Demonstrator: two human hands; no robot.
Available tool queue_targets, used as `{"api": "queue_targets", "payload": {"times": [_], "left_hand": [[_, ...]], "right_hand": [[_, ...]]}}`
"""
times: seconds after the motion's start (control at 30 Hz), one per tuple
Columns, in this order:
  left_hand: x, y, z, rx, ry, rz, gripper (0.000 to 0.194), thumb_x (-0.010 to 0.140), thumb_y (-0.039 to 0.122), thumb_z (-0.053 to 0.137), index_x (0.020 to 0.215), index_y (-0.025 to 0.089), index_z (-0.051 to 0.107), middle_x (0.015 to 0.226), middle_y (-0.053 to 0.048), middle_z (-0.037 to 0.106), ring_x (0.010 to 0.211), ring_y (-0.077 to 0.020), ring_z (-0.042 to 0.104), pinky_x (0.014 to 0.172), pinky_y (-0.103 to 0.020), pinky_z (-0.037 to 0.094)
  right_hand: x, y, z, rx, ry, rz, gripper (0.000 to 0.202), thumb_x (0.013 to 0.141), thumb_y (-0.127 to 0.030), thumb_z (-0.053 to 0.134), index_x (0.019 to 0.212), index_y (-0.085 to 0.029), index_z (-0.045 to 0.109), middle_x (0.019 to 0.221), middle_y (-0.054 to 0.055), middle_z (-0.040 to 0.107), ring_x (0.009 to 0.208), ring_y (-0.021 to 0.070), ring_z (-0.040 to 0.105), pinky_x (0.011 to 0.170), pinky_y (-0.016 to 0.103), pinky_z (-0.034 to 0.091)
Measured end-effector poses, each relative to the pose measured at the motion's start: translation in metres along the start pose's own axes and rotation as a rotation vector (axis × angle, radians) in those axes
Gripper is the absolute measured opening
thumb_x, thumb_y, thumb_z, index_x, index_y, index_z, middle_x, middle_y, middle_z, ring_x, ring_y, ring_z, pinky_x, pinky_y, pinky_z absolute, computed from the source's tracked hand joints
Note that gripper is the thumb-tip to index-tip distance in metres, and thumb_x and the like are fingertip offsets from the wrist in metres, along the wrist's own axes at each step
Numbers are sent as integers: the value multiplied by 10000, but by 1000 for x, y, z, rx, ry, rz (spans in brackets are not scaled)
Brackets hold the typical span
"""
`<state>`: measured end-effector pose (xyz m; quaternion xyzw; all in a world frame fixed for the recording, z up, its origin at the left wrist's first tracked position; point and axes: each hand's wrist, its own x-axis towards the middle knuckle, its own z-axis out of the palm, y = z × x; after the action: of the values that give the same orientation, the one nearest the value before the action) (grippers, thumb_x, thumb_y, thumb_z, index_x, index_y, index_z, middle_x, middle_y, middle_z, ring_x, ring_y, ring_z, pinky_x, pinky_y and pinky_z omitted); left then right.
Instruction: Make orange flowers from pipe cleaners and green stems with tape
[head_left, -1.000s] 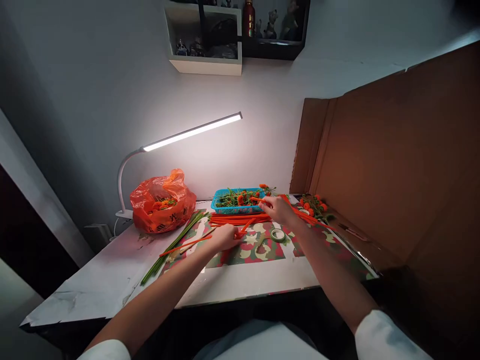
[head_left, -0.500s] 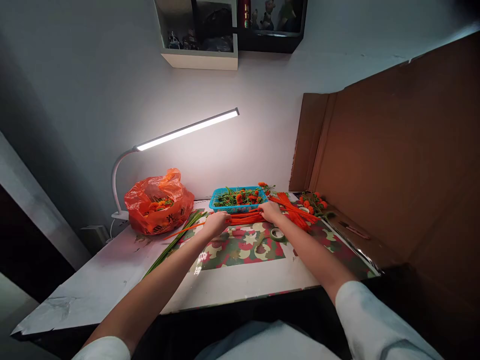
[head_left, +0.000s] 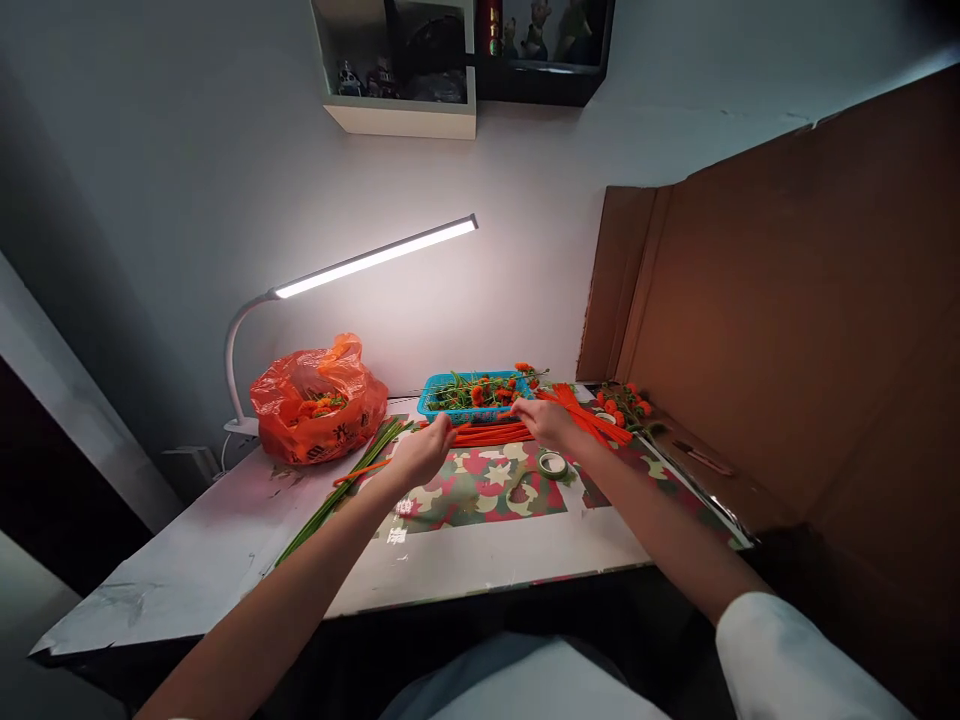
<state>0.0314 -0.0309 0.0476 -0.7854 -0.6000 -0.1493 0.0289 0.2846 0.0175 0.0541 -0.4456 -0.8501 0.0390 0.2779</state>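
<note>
My left hand is closed in a pinch on an orange pipe cleaner, whose fuzzy end sticks out to the left past my wrist. Facing it, my right hand pinches with thumb and forefinger; a short orange piece shows at its fingertips, seemingly the same pipe cleaner. Both hands are raised just above a bundle of red-orange pipe cleaners lying in front of the blue basket. Orange flowers with green stems fill that basket. A roll of green tape lies below my right hand.
An orange plastic bag holding flowers stands at the left, beside long green stems. More orange pipe cleaners and flowers lie at the right. A lit lamp arches overhead; a cardboard sheet borders the right side.
Both hands have lifted slightly off the pipe cleaner bundle. My left hand has moved a little left and turned upward, the orange pipe cleaner still in it.
</note>
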Motion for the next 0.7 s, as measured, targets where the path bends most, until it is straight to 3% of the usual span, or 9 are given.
{"api": "queue_targets", "payload": {"times": [0.07,0.17,0.27,0.37,0.5,0.6,0.7], "left_hand": [[-18,3,-15,9,-94,80,262,936,380,253,968,204,444,830,-61,639,696,-206,595,562,-268,318],[-35,4,-31,124,-195,92,191,908,291,329,898,210,501,748,-53,636,635,-201,578,539,-268,305],[-35,1,-31,168,-140,42,172,864,194,391,858,213,562,810,-65,660,692,-215,604,568,-274,342],[-23,0,-9,76,-34,58,239,850,132,384,908,205,605,904,-84,671,782,-222,624,640,-289,401],[-8,4,37,-208,52,75,336,802,60,380,1000,183,621,995,-85,670,885,-195,623,758,-280,446],[-4,10,59,-427,126,32,352,774,76,417,1039,182,623,935,-57,680,806,-166,622,752,-271,463],[-5,12,66,-584,144,16,316,781,113,433,1003,197,641,878,-27,683,673,-127,593,658,-243,464]], "right_hand": [[-9,-9,6,42,-58,-38,198,869,-235,428,865,-213,624,804,31,654,677,149,526,564,236,253],[-18,-25,20,69,-135,-78,206,876,-262,431,787,-199,607,760,28,637,647,139,506,548,238,234],[-20,-40,38,93,-147,-38,172,861,-268,462,775,-203,596,701,17,610,600,130,481,542,241,219],[-22,-47,60,175,-55,43,163,870,-274,431,829,-217,579,663,-1,585,590,133,477,546,237,231],[-26,-41,87,396,29,133,180,870,-207,349,886,-208,528,591,-30,539,565,128,487,557,222,291],[-27,-34,100,543,31,137,164,849,-184,337,814,-202,497,588,-38,525,557,116,495,563,214,328],[-27,-32,107,594,59,167,191,859,-245,351,701,-199,448,577,-37,505,537,109,471,551,215,334]]}}
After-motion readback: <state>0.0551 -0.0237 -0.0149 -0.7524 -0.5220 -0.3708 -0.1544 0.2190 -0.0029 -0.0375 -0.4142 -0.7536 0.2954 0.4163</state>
